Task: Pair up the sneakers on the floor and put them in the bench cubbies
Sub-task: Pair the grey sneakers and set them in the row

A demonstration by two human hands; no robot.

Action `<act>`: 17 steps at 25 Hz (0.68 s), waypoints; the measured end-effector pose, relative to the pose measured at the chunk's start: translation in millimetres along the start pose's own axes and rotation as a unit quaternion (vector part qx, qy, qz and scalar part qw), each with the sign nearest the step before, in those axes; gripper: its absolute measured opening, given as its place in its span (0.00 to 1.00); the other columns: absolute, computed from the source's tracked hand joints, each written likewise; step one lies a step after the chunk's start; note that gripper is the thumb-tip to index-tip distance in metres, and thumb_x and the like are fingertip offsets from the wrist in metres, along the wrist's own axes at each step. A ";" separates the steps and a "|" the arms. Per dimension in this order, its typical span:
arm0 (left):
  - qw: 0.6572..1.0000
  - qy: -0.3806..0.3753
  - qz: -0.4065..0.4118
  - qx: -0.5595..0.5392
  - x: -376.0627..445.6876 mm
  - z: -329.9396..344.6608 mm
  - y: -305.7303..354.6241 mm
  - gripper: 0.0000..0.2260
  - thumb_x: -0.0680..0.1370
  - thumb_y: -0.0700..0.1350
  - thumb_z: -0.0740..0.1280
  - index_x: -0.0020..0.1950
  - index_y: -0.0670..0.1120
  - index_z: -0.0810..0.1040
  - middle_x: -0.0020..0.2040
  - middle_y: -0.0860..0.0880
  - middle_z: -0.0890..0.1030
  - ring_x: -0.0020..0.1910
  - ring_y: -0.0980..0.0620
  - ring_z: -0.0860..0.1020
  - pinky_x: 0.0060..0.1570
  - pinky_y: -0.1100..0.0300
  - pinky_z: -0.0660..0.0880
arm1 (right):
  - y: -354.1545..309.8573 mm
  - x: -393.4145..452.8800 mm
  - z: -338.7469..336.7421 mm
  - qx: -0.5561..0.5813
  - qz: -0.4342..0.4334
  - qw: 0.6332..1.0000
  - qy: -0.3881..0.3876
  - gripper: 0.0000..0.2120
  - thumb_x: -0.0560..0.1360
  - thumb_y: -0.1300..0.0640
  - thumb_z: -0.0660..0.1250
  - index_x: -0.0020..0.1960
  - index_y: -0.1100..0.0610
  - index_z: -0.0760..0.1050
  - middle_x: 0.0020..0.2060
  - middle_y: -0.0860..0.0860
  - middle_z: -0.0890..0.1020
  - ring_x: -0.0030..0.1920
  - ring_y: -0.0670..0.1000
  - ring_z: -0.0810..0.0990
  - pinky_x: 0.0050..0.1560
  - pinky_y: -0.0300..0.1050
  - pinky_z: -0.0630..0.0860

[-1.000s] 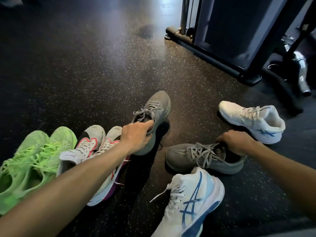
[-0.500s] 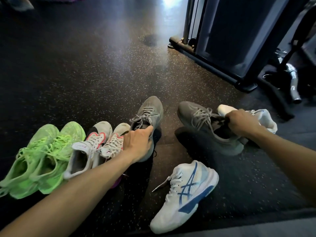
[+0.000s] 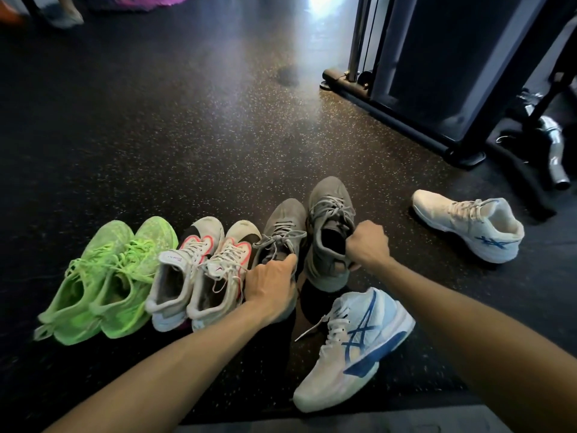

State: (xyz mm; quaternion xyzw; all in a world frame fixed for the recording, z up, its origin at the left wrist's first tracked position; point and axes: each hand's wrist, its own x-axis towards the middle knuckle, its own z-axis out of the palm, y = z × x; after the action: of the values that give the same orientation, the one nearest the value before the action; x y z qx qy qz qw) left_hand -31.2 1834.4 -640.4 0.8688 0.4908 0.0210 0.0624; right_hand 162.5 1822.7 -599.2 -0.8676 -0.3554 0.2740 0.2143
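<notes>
Two grey sneakers side by side on the floor (image 3: 187, 135), toes pointing away from the person. Left hand (image 3: 271, 284) grips the left grey sneaker (image 3: 285, 226) at its collar, fingers curled into the opening. Right hand (image 3: 368, 243) pinches the right grey sneaker (image 3: 329, 214) at the heel collar; it sits tilted, just beside the left grey sneaker, touching or nearly so. Left of the grey pair: white-and-pink pair (image 3: 203, 270), paired, then neon green pair (image 3: 109, 276) further left, paired. Near side of the grey pair: white-and-blue sneaker (image 3: 352, 348), lying alone. Its match (image 3: 468, 223) sits well right of the grey pair, apart. Beyond the grey pair, right: black machine base (image 3: 406, 120).
</notes>
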 end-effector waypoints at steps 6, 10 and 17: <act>0.999 -0.012 0.026 0.023 -16.0 7.4 5.9 0.08 0.80 0.46 0.60 0.59 0.52 0.70 0.52 0.46 0.82 0.53 0.41 0.81 0.47 0.52 0.74 | 17.2 -25.0 39.7 -0.016 0.041 0.999 0.011 0.10 0.75 0.64 0.61 0.52 0.68 0.76 0.54 0.65 0.79 0.55 0.66 0.78 0.50 0.52 0.76; 0.999 -0.027 0.041 0.023 -29.3 18.3 6.5 0.09 0.81 0.45 0.59 0.60 0.52 0.69 0.52 0.46 0.82 0.52 0.41 0.81 0.43 0.52 0.74 | 33.3 -41.0 45.6 -0.085 0.006 0.996 -0.037 0.03 0.74 0.65 0.63 0.45 0.65 0.74 0.51 0.63 0.81 0.52 0.64 0.80 0.44 0.49 0.72; 0.999 -0.043 0.004 0.029 -47.4 38.2 17.8 0.09 0.82 0.42 0.57 0.62 0.50 0.68 0.54 0.47 0.82 0.53 0.43 0.81 0.45 0.52 0.75 | 50.9 -59.4 42.6 -0.183 -0.007 0.982 -0.044 0.08 0.75 0.64 0.62 0.51 0.64 0.76 0.52 0.60 0.81 0.52 0.62 0.79 0.46 0.50 0.74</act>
State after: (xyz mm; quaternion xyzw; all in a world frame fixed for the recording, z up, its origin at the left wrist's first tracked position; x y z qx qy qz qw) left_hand -36.8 1781.4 -674.8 0.8723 0.4845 -0.0305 0.0587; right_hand 125.7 1753.2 -641.1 -0.8767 -0.4149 0.2403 0.0383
